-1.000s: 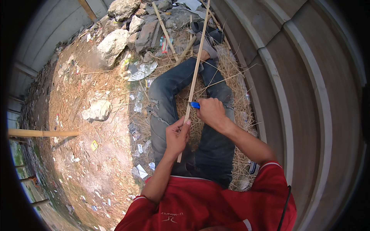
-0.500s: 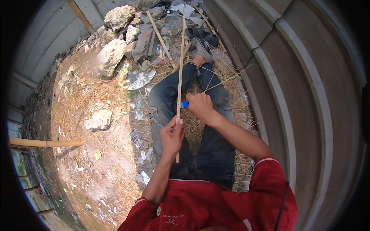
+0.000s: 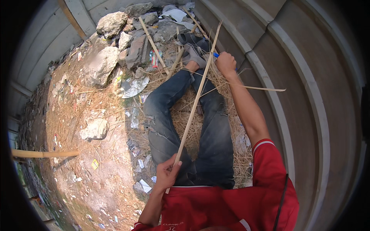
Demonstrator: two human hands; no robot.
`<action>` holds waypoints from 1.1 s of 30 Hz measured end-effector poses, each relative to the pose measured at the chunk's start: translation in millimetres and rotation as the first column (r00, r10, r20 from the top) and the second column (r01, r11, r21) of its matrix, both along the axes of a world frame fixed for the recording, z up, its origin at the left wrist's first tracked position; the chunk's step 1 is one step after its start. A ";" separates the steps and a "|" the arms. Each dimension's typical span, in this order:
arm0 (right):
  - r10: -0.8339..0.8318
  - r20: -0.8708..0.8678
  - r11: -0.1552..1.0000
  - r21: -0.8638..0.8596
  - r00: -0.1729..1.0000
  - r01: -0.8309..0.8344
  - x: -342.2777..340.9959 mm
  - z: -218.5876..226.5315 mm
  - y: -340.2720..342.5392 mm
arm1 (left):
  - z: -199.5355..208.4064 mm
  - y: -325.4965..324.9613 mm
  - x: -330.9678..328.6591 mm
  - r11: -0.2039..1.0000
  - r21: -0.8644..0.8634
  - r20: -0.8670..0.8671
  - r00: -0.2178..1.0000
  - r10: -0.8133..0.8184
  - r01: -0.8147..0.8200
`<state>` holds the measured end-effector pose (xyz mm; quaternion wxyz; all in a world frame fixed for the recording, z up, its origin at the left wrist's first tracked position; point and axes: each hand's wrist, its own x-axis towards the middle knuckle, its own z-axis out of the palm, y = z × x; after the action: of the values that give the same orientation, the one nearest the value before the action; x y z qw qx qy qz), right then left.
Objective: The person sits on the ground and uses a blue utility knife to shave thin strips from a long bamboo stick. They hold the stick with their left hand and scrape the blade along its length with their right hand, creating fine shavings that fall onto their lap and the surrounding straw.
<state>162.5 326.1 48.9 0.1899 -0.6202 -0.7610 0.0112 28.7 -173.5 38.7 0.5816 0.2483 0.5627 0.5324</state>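
A long, pale bamboo strip slants from my lap up past my feet, leaning to the right at its far end. My left hand is closed round its near part, thumb on top, just above the waist of my red shirt. Far out on the right, my right hand is closed round a blue-handled knife. Only a small blue bit pokes out of the fist, close beside the strip; no blade can be made out. A thin curled bamboo sliver hangs across my right forearm.
My outstretched legs in torn jeans lie on straw and shavings. A corrugated wall rises close on the right. Rocks are piled at the far left, with litter around. A bamboo pole juts in from the left.
My right hand with the knife has moved far outward along the strip. My left hand has drawn back toward my waist, and the strip's far end has swung right.
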 end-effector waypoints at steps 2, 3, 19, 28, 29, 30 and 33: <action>0.002 0.035 1.000 0.000 0.999 -0.002 4.8 8.4 12.4 | -2.5 -5.8 -3.2 1.000 0.003 -0.045 0.999 -0.029 0.029; 0.001 0.057 1.000 -0.005 0.998 -0.001 10.5 11.1 15.2 | -2.0 -12.8 -4.4 0.998 0.025 -0.081 0.995 -0.057 0.060; -0.030 -0.333 0.993 -0.121 0.943 -0.011 -0.3 10.5 -14.1 | -37.1 -33.5 -64.3 0.941 -0.177 -0.465 0.818 -0.338 0.288; 0.152 -0.369 0.980 -0.062 0.917 -0.187 -26.3 9.1 -75.5 | 1.7 129.4 -29.6 0.964 0.250 -0.322 0.947 -0.001 0.087; 0.145 -0.363 0.983 -0.056 0.920 -0.177 -26.9 12.3 -78.9 | -6.2 143.0 -24.8 0.958 0.280 -0.355 0.934 0.043 0.062; 0.187 -0.355 0.974 -0.057 0.916 -0.221 -23.5 13.1 -77.7 | -12.6 155.0 -23.8 0.949 0.312 -0.386 0.919 0.085 0.043; 0.217 -0.492 0.951 -0.086 0.843 -0.295 3.0 3.8 -63.6 | -19.1 180.8 -24.0 0.939 0.319 -0.517 0.854 0.062 0.125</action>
<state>165.5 262.4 52.7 0.3181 -0.5037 -0.7636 0.2491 4.8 7.3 19.6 0.3650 0.4889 0.5934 0.5249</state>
